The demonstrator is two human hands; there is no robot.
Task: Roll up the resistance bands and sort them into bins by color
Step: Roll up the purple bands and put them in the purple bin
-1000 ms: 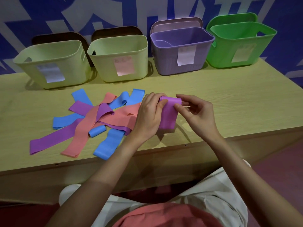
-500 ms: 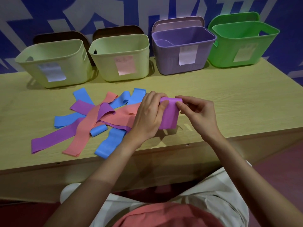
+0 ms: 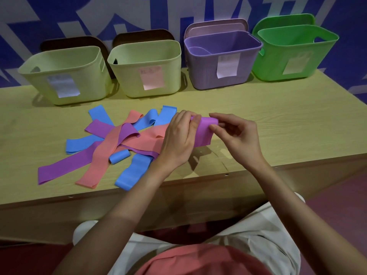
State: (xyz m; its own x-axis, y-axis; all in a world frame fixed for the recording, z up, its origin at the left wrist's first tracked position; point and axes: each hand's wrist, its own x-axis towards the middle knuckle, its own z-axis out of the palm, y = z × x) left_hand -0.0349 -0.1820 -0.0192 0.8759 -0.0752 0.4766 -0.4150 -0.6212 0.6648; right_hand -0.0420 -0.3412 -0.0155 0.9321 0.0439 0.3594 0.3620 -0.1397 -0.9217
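Pinching a purple band (image 3: 202, 133) at its rolled top edge, left hand (image 3: 179, 140) and right hand (image 3: 237, 135) grip it between them; loose bands (image 3: 111, 145) lie left of the left hand.

This looks like a staged sorting station in an activity or training room, not a home. A plain wooden desk (image 3: 278, 124) stands against a wall (image 3: 59, 16) painted with a bold blue and white graphic. Four plastic bins (image 3: 147, 76) stand in a row along the desk's back edge, each with a paper label (image 3: 152, 79) on its front. The floor (image 3: 337, 195) is dark red.
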